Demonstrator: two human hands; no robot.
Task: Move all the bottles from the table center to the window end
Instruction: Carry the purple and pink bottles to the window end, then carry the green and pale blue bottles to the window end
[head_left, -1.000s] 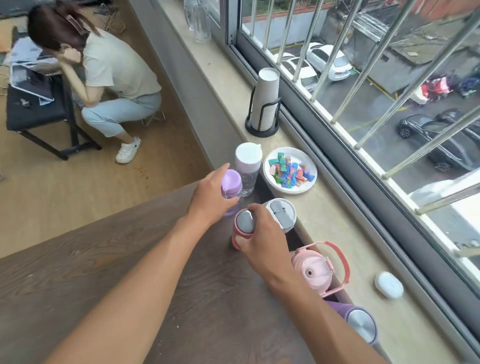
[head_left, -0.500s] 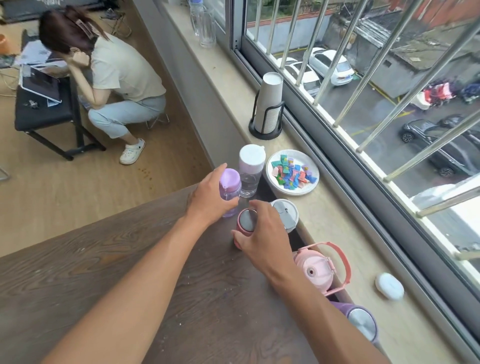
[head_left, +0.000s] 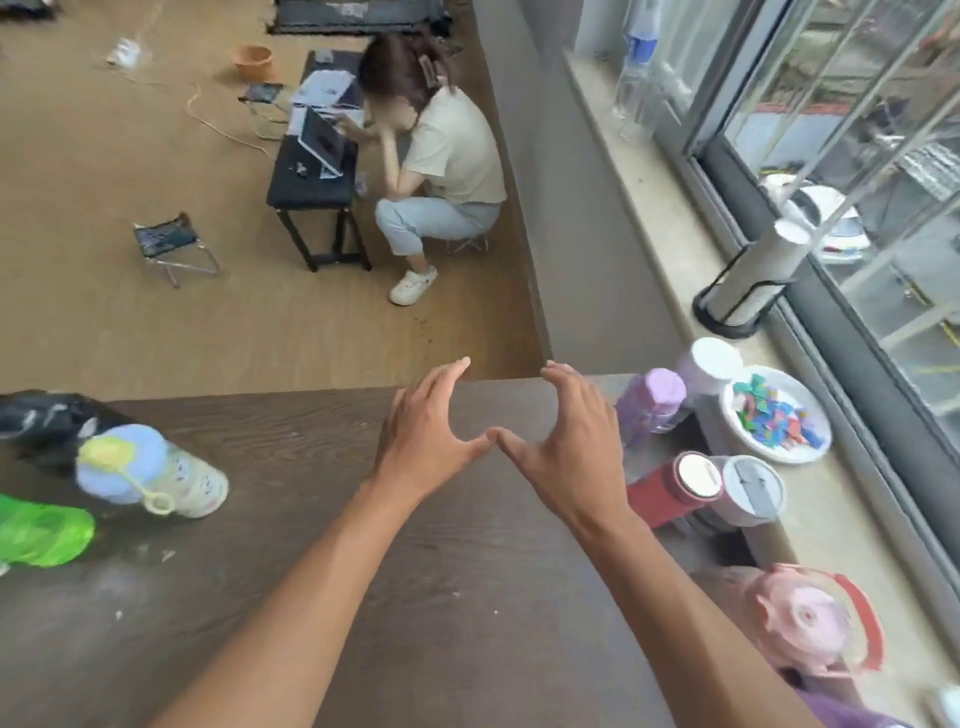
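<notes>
Both hands are empty and spread above the dark wood-grain table (head_left: 260, 597), the left hand (head_left: 428, 436) and right hand (head_left: 569, 447) touching at the thumb tips. At the window end stand a lilac bottle (head_left: 652, 405), a red bottle (head_left: 670, 488), a grey-lidded one (head_left: 748, 493) and a pink handled bottle (head_left: 810, 629). A blue-capped cream bottle (head_left: 150, 473) remains far left. Half a second ago the hands gripped the lilac and red bottles.

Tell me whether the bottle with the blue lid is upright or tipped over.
Tipped over. The blue-lidded bottle lies on its side on the table, lid toward the camera.
</notes>
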